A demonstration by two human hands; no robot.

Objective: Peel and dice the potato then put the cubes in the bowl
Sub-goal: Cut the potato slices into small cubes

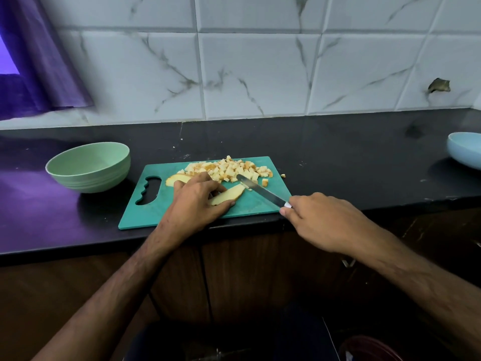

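Note:
A teal cutting board (156,212) lies on the black counter. A pile of several potato cubes (229,169) sits at its far side. My left hand (196,201) holds a long potato slice (229,194) flat on the board, thumb and fingers pinching its sides. Another potato slice (173,180) lies just behind that hand. My right hand (320,220) grips the handle of a knife (263,191); its blade points up-left, tip near the slice's far end. An empty green bowl (89,166) stands left of the board.
A light blue bowl (463,149) sits at the counter's far right edge of view. A stray cube (283,175) lies on the counter just off the board's right side. Tiled wall runs behind; a purple curtain (39,61) hangs at left. Wooden cabinets are below the counter.

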